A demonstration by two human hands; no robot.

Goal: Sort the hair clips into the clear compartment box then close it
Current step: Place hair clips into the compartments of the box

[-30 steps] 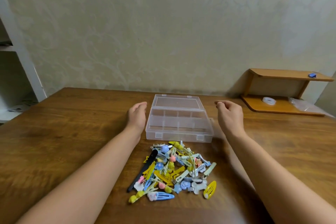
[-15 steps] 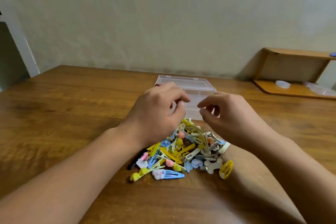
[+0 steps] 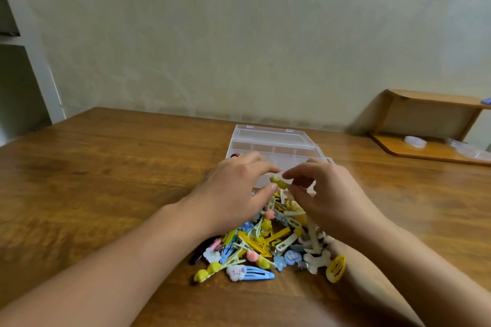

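Both hands meet over the pile of hair clips [image 3: 268,244]: right hand [image 3: 329,194] pinches a yellow clip [image 3: 278,182], its long axis tilted down to the right, left hand [image 3: 233,188] half-curled beside it. Clear box [image 3: 273,142] sits just behind on the surface [image 3: 106,180], long side running left-right.
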